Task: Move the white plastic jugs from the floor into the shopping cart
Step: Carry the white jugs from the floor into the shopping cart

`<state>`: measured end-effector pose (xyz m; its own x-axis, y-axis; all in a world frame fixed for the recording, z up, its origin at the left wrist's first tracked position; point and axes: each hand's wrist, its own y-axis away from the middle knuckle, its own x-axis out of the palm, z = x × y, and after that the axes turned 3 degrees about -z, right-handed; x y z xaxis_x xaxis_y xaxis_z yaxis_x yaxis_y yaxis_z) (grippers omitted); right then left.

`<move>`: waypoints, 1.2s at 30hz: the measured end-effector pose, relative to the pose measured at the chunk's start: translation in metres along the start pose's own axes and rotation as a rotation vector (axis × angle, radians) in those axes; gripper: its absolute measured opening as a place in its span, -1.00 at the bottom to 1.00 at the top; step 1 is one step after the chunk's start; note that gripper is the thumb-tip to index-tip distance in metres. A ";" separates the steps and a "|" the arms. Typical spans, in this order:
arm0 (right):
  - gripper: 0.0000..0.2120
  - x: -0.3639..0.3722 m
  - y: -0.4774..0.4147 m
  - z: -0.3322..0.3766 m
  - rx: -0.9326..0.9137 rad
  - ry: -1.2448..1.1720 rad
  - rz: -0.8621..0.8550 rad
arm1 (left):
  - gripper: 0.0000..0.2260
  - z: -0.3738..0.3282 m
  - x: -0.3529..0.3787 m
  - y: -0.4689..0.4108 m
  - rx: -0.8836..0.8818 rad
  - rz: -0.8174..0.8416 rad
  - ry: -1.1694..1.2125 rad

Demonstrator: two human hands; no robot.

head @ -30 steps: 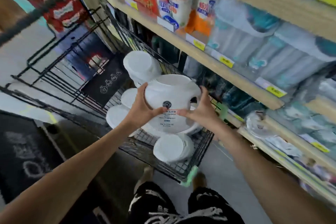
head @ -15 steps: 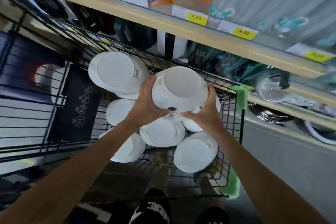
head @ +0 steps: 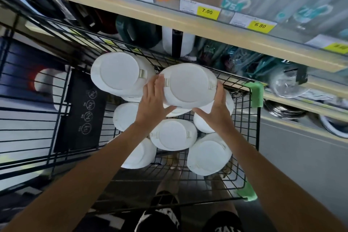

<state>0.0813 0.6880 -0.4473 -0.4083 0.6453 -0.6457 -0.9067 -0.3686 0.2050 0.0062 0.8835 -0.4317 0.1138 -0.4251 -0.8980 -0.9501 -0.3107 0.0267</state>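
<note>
Over the shopping cart [head: 237,80], left hand [head: 152,103] and right hand [head: 216,111], arms outstretched, grip opposite sides of one white jug [head: 188,83].

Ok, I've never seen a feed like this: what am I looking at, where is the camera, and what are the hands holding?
There is no machine here: these are a person's two bare hands. The single camera sits on the person's head and looks down. The left hand and right hand hold one white plastic jug between them, above the black wire shopping cart. Several more white jugs lie in the cart beneath it. Behind runs a store shelf with yellow price tags.
</note>
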 end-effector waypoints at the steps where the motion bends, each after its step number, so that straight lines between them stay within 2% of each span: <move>1: 0.03 -0.001 0.002 0.001 0.010 0.001 0.015 | -0.09 0.001 -0.001 0.001 -0.011 0.010 0.011; 6: 0.00 -0.008 0.002 0.005 0.076 -0.095 0.105 | -0.11 -0.003 -0.008 0.005 -0.089 0.096 0.192; 13: -0.04 -0.024 0.009 0.014 0.173 -0.186 0.110 | -0.17 -0.014 -0.023 0.007 -0.233 0.169 0.353; 17: -0.18 -0.041 0.015 0.024 0.227 -0.179 0.084 | -0.37 -0.033 -0.038 0.010 -0.200 0.109 0.379; 21: -0.34 -0.076 0.029 0.034 0.254 -0.214 0.016 | -0.43 -0.066 -0.051 0.005 -0.179 0.110 0.421; 28: -0.49 -0.181 0.080 0.017 0.266 -0.353 -0.124 | -0.44 -0.178 -0.067 -0.008 -0.032 0.219 0.529; 32: -0.58 -0.254 0.128 -0.017 0.253 -0.454 -0.267 | -0.48 -0.274 -0.059 0.003 0.080 0.346 0.606; 36: -0.59 -0.328 0.186 -0.071 0.253 -0.445 -0.374 | -0.59 -0.389 -0.038 0.034 0.166 0.386 0.643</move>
<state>0.0539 0.3604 -0.2493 -0.0146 0.9364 -0.3507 -0.9713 0.0699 0.2273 0.0829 0.5585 -0.2255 -0.1365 -0.9041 -0.4049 -0.9822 0.0702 0.1743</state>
